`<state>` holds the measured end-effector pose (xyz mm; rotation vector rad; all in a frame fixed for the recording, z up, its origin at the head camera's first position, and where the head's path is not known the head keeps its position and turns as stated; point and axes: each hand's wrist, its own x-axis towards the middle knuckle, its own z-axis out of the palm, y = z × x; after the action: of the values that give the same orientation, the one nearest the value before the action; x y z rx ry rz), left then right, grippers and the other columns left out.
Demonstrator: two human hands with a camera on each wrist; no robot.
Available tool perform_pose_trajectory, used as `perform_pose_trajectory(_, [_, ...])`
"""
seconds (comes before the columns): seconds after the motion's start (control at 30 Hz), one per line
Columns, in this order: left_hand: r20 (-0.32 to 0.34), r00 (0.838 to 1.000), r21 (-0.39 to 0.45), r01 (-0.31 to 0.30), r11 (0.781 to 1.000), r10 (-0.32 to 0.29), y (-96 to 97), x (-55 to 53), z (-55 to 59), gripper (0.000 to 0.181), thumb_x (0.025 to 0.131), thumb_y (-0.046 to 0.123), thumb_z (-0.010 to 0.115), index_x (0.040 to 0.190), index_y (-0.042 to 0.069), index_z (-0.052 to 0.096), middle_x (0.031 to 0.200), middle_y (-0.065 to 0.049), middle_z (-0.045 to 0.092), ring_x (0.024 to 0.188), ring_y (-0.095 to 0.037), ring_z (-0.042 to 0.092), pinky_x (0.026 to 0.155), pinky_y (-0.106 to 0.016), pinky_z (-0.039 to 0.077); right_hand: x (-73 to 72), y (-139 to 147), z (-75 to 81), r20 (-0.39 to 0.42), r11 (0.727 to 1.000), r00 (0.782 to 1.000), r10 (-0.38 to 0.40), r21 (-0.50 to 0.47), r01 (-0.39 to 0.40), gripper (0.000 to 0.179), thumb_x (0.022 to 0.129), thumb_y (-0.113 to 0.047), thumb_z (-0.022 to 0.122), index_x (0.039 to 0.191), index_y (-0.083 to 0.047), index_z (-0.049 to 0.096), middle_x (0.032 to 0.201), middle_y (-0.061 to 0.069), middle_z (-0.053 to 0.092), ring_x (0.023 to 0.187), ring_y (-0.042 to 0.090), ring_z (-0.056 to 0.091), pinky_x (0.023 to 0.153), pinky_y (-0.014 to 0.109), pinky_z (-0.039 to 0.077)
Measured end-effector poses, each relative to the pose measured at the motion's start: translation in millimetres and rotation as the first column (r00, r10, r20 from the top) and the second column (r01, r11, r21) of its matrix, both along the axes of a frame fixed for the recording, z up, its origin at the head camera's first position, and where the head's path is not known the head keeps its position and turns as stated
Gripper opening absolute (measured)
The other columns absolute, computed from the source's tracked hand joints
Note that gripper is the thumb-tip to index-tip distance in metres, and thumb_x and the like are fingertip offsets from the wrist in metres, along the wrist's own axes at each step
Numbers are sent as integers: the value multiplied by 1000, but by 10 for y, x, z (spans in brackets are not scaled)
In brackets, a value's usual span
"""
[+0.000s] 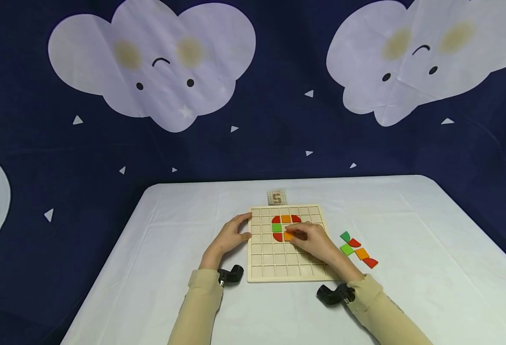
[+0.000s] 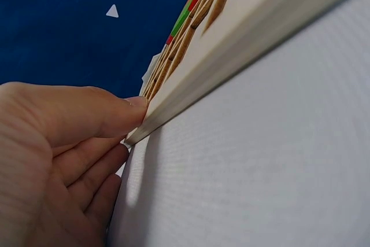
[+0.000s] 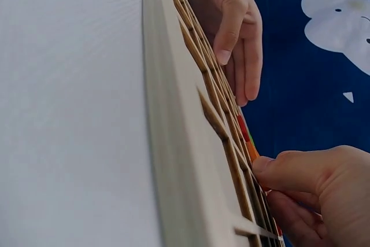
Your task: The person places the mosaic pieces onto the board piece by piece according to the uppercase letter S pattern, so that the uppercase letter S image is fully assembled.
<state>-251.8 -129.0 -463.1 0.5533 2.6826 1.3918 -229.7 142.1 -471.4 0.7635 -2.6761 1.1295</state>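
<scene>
With the right hand [image 1: 315, 242] narrowed to a pinch on the orange square [image 1: 287, 237], the best way through this step is to keep that tile flat and let its edges find the cell walls of the gridded board [image 1: 269, 260] before any press goes on. It lies in the grid just right of a red rounded piece [image 1: 277, 237], so a gentle, straight-down touch should serve better than a sideways shove, which could lift that neighbour or the green square [image 1: 276, 228] above it. The left hand [image 1: 228, 238] stands wide, thumb and fingers spread along the board's left edge; light, even pressure there should keep the frame from sliding or twisting on the surface [image 1: 162, 268]. (How well the tile sits is hard to judge, since the right hand hides part of it.) Letting go wants care too: thumb and forefinger should part a little and rise cleanly, without dragging a corner. The right forearm would do well to stay clear of the loose pieces [image 1: 361, 254] beside the board.
</scene>
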Motion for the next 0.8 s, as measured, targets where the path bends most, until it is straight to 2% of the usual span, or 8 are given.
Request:
perform_pose_trajectory(0.2, [-7, 1000, -4, -5, 1000, 5, 10, 1, -18, 62, 82, 0, 66, 139, 1, 44, 142, -16, 43, 134, -30, 33, 111, -42, 23, 14, -3, 0, -12, 1000, 1000, -5, 7, 5, 34, 80, -12, 75, 114, -10, 69, 109, 2, 67, 99, 19, 61, 84, 35, 51])
perform_pose_trajectory(0.37, [-2, 1000, -4, -10, 1000, 10, 12, 12, -27, 61, 82, 1, 66, 139, 1, 44, 142, -16, 43, 134, -30, 32, 111, -43, 24, 42, 65, 135, 7, 996, 1000, -19, -89, 20, 31, 84, -11, 72, 114, -5, 68, 110, 7, 67, 98, 24, 64, 82, 37, 54])
perform_pose_trajectory(0.5, [1, 1000, -2, -2, 1000, 2, 6, 14, -25, 61, 82, 2, 66, 140, 1, 44, 142, -16, 42, 135, -30, 32, 111, -43, 23, 44, 292, 322, 6, 979, 994, -111, -173, 110, 32, 86, -15, 70, 116, -4, 66, 112, 10, 66, 101, 30, 62, 85, 46, 51])
perform_pose_trajectory(0.6, [-8, 1000, -6, 6, 1000, -6, -3, 5, -28, 61, 83, 3, 65, 140, 2, 43, 142, -16, 42, 135, -30, 32, 111, -43, 24, 46, 533, 423, -4, 962, 981, -196, -196, 191, 34, 87, -18, 69, 118, -4, 65, 113, 11, 66, 103, 32, 61, 87, 48, 49])
perform_pose_trajectory(0.8, [-22, 1000, -19, 7, 1000, -8, -16, -10, -28, 61, 83, 3, 65, 140, 1, 43, 142, -16, 43, 134, -30, 32, 111, -43, 24, 133, 906, 499, -9, 926, 937, -348, -161, 342, 38, 89, -26, 67, 120, -5, 64, 115, 12, 65, 105, 32, 60, 86, 48, 48])
